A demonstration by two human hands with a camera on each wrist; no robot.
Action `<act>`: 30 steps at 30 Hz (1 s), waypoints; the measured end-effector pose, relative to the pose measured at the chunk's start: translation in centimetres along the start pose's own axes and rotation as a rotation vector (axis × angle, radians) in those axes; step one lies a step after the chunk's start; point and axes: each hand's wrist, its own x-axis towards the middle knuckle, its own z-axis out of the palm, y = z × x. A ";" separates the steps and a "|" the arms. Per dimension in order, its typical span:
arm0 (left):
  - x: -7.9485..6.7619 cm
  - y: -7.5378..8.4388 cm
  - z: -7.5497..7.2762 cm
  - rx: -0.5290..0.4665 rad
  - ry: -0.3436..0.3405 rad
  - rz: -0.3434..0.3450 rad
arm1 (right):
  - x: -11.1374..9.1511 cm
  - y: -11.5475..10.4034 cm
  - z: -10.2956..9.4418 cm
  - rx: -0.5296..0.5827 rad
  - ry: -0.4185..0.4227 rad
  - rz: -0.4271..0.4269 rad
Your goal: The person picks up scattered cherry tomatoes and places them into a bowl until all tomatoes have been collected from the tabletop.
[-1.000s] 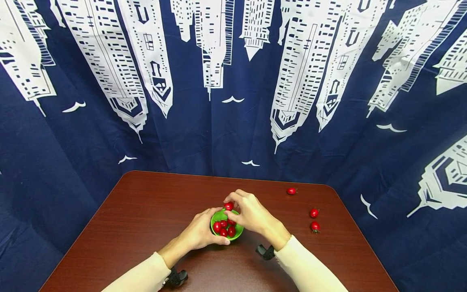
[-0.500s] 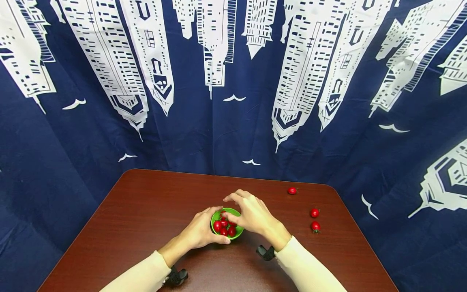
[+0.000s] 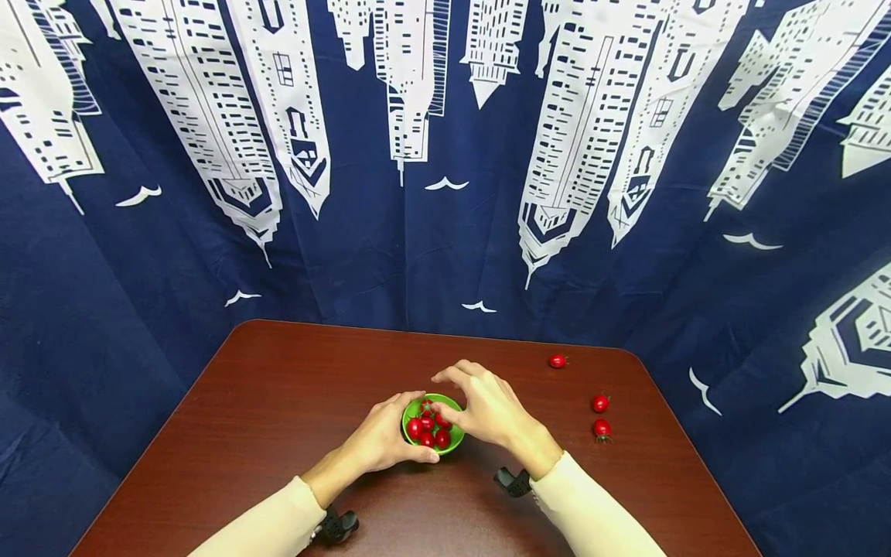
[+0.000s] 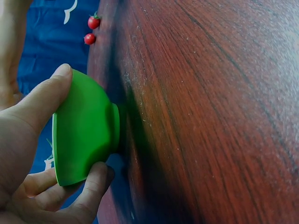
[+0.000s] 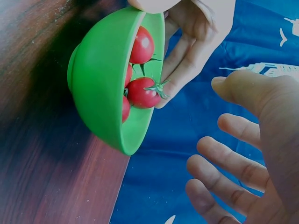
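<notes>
A small green bowl (image 3: 454, 443) stands near the middle of the table with several red cherry tomatoes (image 5: 143, 92) inside. My left hand (image 3: 379, 439) grips it from the left; the left wrist view shows the thumb on one side of the bowl's green wall (image 4: 84, 126) and fingers on the other. Over the bowl's right side, my right hand (image 3: 490, 406) hovers with its fingers spread apart and nothing between them. In the right wrist view, its fingertips (image 5: 205, 144) are apart from the bowl, and a tomato with a green stem lies near the rim.
Three loose cherry tomatoes lie on the right part of the brown table (image 3: 292, 387): one far back (image 3: 558, 361), a second one (image 3: 600, 403) nearer, and a third one (image 3: 602, 429) just in front of that. A dark blue curtain (image 3: 362, 255) with white buildings hangs behind.
A second ago my right hand held a cherry tomato over the bowl; it let go, and the tomato dropped in. The hand then drew slightly right. My left hand stayed on the bowl.
</notes>
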 end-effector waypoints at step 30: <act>0.2 0.1 0.1 0.016 -0.004 -0.036 | -3.3 5.7 -1.6 -0.046 0.049 0.151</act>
